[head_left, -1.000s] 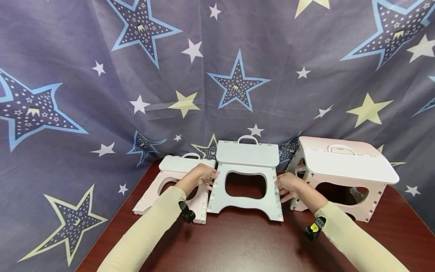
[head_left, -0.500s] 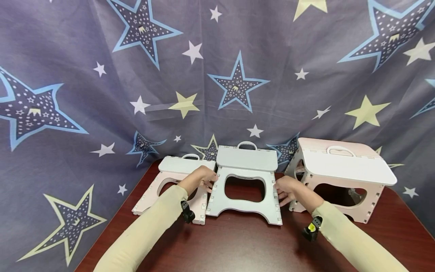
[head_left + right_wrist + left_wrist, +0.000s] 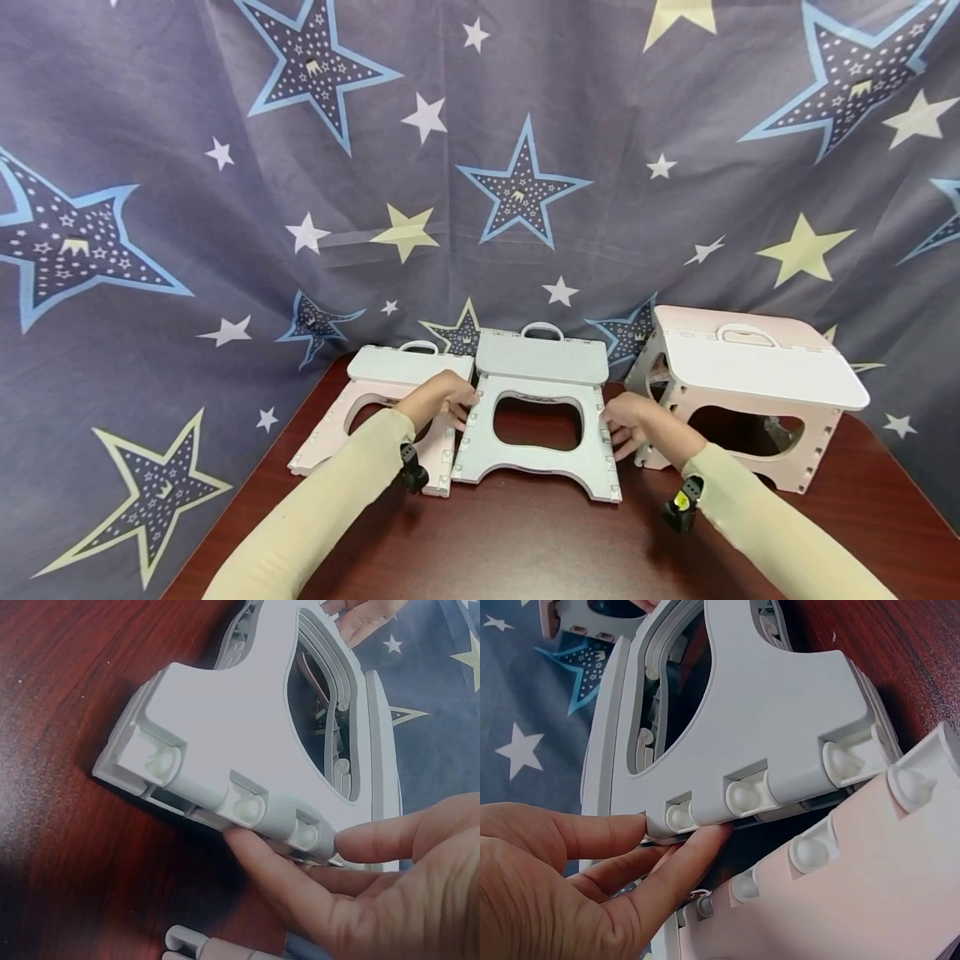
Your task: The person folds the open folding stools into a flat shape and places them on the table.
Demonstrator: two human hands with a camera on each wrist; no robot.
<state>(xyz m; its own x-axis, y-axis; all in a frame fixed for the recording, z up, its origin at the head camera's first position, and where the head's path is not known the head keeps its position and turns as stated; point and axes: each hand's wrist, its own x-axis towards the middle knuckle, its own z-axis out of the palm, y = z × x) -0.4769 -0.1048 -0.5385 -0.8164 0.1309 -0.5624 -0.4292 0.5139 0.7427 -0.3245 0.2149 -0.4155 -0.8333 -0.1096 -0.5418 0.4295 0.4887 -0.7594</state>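
In the middle of the head view a pale grey-white folding step stool lies folded nearly flat, its carry handle towards the curtain. My left hand grips its left side edge, and my right hand grips the right one. Close up in the left wrist view, the left thumb and fingertips pinch the edge beside the round hinge knobs of the leg panel. The right wrist view has my right hand pinching the opposite edge, thumb against its side and fingers partly hidden below.
Close on the left lies a folded pink-and-white stool. Another pink-and-white stool stands unfolded at the right. All rest on a dark red-brown table, with a star-patterned curtain behind.
The middle stool's top end has sunk lower and the stool lies flatter. Both hands have kept their hold and come down slightly with it. The side stools have stayed put.
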